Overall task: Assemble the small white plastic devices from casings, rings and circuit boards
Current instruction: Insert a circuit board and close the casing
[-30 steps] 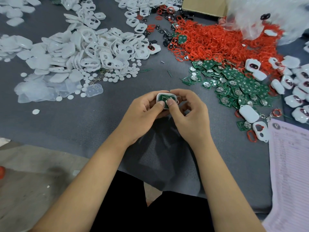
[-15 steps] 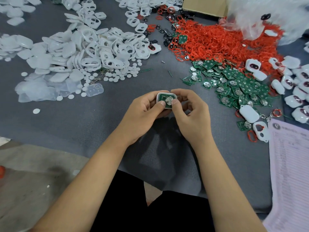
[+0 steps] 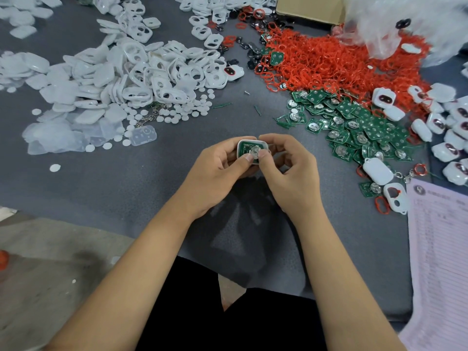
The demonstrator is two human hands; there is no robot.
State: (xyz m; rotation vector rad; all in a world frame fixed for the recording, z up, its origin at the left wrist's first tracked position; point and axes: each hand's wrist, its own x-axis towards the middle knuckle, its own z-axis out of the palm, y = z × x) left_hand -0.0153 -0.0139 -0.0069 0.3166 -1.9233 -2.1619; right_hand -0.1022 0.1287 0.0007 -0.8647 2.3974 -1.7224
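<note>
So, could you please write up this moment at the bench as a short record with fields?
held item: white casing with a green circuit board seated inside
left hand: left hand grips the casing, thumb on the board
right hand: right hand grips it too, thumb pressing the board
stock left: pile of white casings
stock centre: red rings
stock right: loose circuit boards
finished: closed white devices at the right edge
surface: grey mat

A single head-worn wide-angle view looks forward and steeply down over the grey counter (image 3: pixel 177 193), close above the left hand (image 3: pixel 215 171) and right hand (image 3: pixel 291 173) at centre; the far edges bend and blur, so detail there is probably unreliable
</note>
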